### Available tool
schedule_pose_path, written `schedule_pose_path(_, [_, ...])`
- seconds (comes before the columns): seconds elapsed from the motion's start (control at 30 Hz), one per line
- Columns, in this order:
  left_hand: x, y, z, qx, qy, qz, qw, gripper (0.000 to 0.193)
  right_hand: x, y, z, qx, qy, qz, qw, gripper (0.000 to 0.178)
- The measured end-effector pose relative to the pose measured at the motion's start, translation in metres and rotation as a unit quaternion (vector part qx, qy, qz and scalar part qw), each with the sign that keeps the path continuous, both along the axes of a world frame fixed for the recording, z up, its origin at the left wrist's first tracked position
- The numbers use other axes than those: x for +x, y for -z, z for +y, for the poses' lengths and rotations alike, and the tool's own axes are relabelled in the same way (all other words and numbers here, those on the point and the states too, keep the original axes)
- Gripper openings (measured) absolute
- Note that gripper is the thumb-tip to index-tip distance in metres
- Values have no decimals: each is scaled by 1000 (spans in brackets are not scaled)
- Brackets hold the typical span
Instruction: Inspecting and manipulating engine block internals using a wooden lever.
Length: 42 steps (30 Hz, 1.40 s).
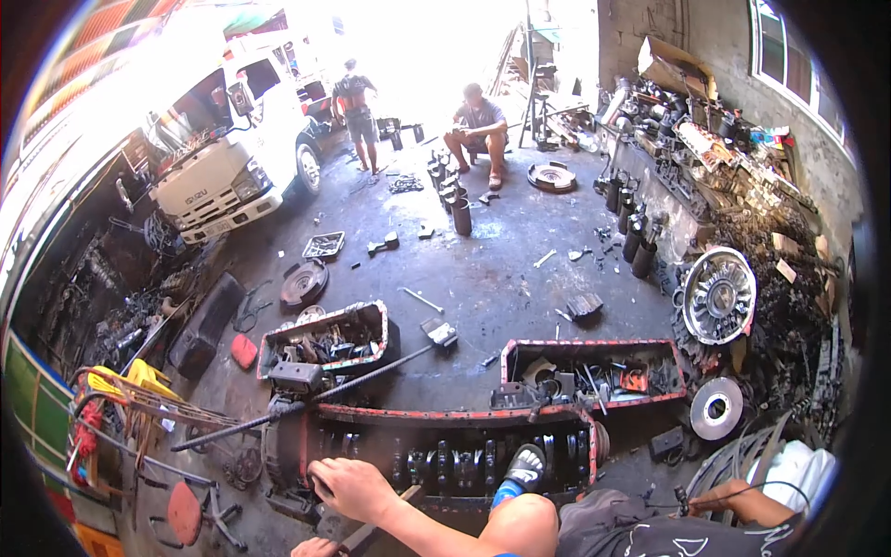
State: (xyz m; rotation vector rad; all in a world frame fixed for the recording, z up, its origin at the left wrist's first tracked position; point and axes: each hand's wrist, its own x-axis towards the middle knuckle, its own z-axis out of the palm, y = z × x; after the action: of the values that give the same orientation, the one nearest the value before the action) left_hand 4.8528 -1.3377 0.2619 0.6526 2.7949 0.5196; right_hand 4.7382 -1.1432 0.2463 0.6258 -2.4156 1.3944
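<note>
An engine block [455,464] lies open side up before me, its crankshaft and bearing caps showing inside a red-edged rim. Over its near left end is my right hand [353,487], fingers curled down. What they close on, if anything, I cannot make out. Low at the bottom edge, my left hand [316,548] is partly cut off, its fingers closed at the lower end of a long wooden handle [385,519]. That handle slants up to the block's near side. A long dark bar [316,401] slopes above the block's left end.
Two oil pans, left [385,345] and right [594,345], hold loose parts. A bent knee [520,524] and socked foot are at the block. A co-worker's arm [742,501] shows right. Farther off are a white truck [218,186], a seated person [480,130] and a standing person [356,107].
</note>
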Motion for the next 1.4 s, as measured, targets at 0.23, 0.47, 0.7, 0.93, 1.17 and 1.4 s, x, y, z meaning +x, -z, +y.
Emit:
schedule_pose_path(0.23, [-39, 7, 5, 29, -50, 105, 993, 10, -6, 9, -8, 16, -30, -32, 999, 16])
schedule_pose_path(0.47, [-29, 10, -5, 40, -74, 11, 996, 10, -4, 18, -20, 19, -17, -32, 999, 16])
schedule_pose_path(0.7, [-31, 18, -3, 61, -44, 41, 996, 16, -2, 20, -10, 11, 9, -6, 1000, 15])
schedule_pose_path(0.93, [-34, 33, -10, 64, -35, 55, 996, 24, -12, 30, -27, -59, 47, -6, 997, 9])
schedule_pose_path(1.17, [-2, 39, -23, 1, -25, 43, 999, 21, 0, 25, -23, -42, 30, -13, 999, 13])
schedule_pose_path(1.4, [5, 26, 2, 5, -31, 56, 998, 20, 5, 15, -19, -46, 39, -7, 998, 14])
